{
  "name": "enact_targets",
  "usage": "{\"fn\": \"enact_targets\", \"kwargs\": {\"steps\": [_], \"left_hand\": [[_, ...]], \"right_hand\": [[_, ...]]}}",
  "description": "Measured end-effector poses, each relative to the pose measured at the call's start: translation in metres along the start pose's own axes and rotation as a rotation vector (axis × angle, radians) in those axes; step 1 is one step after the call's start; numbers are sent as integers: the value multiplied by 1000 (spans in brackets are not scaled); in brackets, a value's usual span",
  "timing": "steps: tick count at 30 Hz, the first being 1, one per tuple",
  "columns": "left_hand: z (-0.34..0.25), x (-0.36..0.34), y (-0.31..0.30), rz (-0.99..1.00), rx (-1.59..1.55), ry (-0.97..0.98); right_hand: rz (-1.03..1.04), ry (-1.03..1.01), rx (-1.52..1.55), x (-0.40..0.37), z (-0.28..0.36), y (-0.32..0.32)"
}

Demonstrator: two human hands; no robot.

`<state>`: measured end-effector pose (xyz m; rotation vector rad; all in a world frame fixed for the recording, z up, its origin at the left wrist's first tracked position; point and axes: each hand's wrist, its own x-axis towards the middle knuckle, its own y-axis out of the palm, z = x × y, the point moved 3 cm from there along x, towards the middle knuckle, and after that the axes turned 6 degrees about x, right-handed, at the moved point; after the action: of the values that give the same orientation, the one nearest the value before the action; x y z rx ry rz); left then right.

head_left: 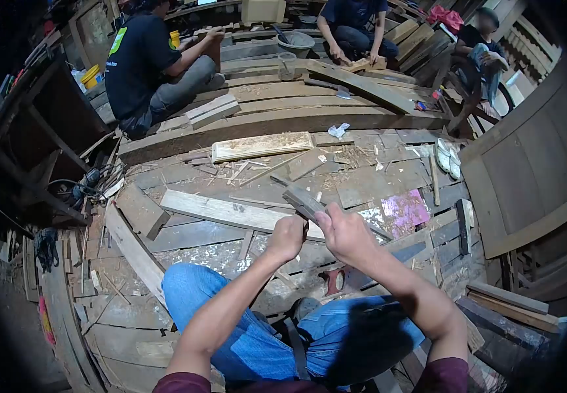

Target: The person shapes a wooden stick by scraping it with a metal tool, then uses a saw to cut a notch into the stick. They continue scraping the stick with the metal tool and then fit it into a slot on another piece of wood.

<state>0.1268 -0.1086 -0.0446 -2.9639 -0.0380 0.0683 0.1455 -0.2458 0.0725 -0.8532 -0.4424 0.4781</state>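
Observation:
My right hand is closed around a short, grey-brown piece of wood, which slants up and to the left. A slim dark tip sticks out beyond its far end. Close beside it, my left hand makes a fist near the wood's lower end; a small dark bit shows at its thumb side, but what it grips is hidden. Under both hands lies a long pale board. A saw with a red handle rests on the floor between my knees and right forearm.
Wood shavings and offcuts litter the plank floor. A cream-coloured board lies ahead, before a long beam. Three other people sit beyond, one at left. White shoes and a wooden panel are at right; another board lies left.

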Motion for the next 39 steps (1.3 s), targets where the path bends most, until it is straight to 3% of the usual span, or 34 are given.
{"fn": "enact_targets", "kwargs": {"steps": [3,15,18,19,22,23,27,34,39], "left_hand": [[-3,0,0,2,-146,-90],[-20,-2,-13,-21,-142,-122],[-10,1,-8,-66,-40,-50],[-9,1,-5,-110,44,84],[-3,4,-3,-23,-2,-40],[6,7,-3,-7,-102,-43],[-6,1,-6,-112,100,91],[-3,5,-8,-73,-126,-64],[0,6,-6,-93,-82,9]], "right_hand": [[5,18,14,0,2,-2],[-23,-13,14,-1,-1,0],[-22,3,36,-1,-1,3],[-21,17,41,0,-1,3],[-16,25,25,1,0,2],[-16,27,19,0,3,-1],[-19,3,45,-1,-1,3],[-12,14,98,0,-1,2],[-6,38,116,1,-7,6]]}}
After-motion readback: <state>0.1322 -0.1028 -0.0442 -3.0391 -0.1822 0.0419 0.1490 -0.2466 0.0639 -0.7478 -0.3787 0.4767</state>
